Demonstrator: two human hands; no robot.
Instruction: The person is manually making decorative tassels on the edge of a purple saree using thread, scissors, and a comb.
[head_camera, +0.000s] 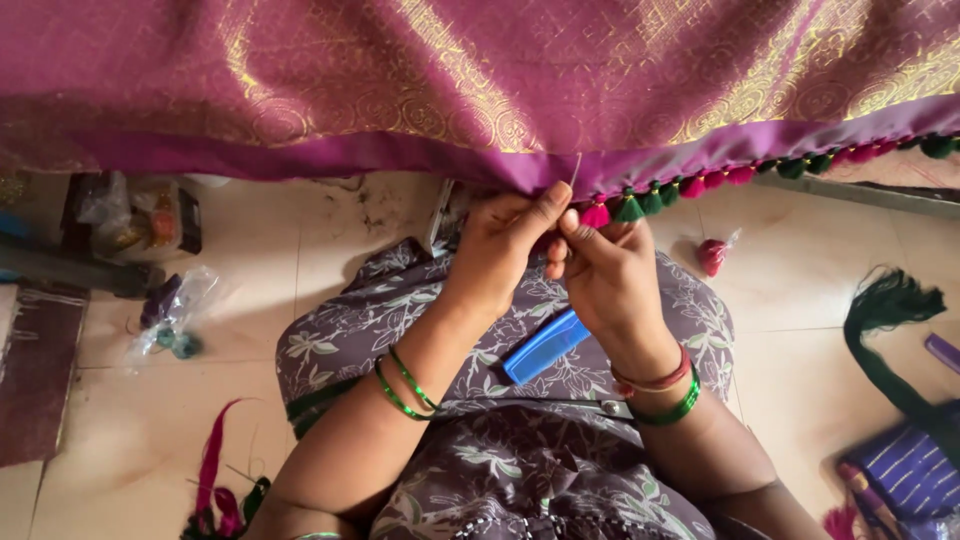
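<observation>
A magenta cloth with gold woven patterns (480, 80) hangs across the top of the view. Small pink and green tassels (690, 186) line its lower edge on the right. My left hand (500, 250) pinches the cloth's hem at the end of the tassel row. My right hand (605, 270) is pressed against it, fingers closed on a pink tassel (596, 215), and a thin needle (576, 170) sticks up between the two hands. Green bangles sit on both wrists. A blue comb (545, 346) lies on my lap.
A bundle of dark green thread (885, 305) and a purple striped box (910, 470) lie on the tiled floor at right. A small red packet (712, 255) sits near the tassels. Plastic bags (170, 315) and clutter are at left; pink threads (212, 470) lie lower left.
</observation>
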